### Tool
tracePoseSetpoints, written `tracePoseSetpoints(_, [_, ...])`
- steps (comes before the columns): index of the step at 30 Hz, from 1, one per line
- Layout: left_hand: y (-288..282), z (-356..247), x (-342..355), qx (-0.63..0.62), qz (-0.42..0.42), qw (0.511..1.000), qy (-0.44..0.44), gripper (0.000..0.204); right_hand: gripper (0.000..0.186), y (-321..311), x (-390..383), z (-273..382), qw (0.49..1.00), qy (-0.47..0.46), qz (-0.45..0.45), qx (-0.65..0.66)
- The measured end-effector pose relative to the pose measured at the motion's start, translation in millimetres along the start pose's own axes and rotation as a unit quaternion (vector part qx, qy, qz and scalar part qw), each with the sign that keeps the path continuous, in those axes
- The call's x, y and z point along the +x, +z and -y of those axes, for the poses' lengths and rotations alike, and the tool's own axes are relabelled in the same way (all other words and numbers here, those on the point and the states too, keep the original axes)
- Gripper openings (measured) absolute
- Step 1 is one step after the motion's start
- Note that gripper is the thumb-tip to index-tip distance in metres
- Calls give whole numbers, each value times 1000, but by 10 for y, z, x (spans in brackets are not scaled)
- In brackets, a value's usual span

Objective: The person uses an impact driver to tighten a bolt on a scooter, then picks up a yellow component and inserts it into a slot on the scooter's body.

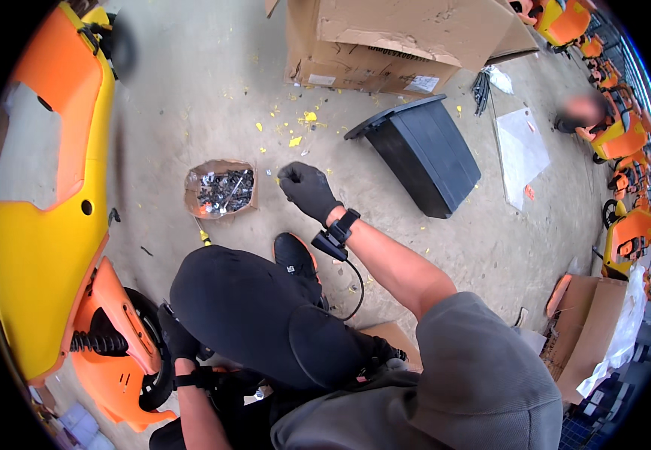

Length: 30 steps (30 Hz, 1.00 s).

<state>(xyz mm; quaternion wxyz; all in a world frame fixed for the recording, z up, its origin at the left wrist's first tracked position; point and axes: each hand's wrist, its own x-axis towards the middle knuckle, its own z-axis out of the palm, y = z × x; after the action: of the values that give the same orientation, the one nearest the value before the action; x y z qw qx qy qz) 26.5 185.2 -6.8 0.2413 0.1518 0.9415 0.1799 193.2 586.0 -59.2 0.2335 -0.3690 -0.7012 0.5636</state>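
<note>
My right hand (306, 191), in a black glove, is held out above the concrete floor with its fingers curled closed. Whatever it may hold is hidden inside. To its left stands a small open cardboard box (190, 196) of mixed small hardware, mostly dark pieces. My left hand (179, 339), also gloved in black, is low beside my knee, by the black tyre (159, 381) of an orange and yellow vehicle (48, 277). The knee and shadow hide its fingers, so its grip does not show. A black coil spring (99, 343) shows on the vehicle.
A black plastic bin (423, 154) lies tipped over at right, below a large cardboard box (385, 67). Yellow scraps (295, 141) litter the floor. Another person (584, 112) is among more orange and yellow vehicles (629, 225) at far right. An open carton (584, 330) stands nearer.
</note>
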Motion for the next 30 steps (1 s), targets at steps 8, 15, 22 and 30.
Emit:
tracePoseSetpoints(8, [-931, -661, -475, -145, -125, 973, 128, 52, 22, 65, -310, 2244, 955, -181, 150, 180])
tracePoseSetpoints(15, [-1651, -1105, -1309, -342, -169, 870, 313, 47, 26, 872, -1401, 3196, 901, -167, 378, 129])
tracePoseSetpoints(22, [-1494, -668, -1517, -342, -250, 870, 253, 38, 26, 1332, -1787, 3151, 881, -75, 458, 86])
tracePoseSetpoints(30, [-1420, -469, -1442, -346, -268, 864, 249, 30, 25, 1512, -1831, 3086, 876, -83, 471, 69])
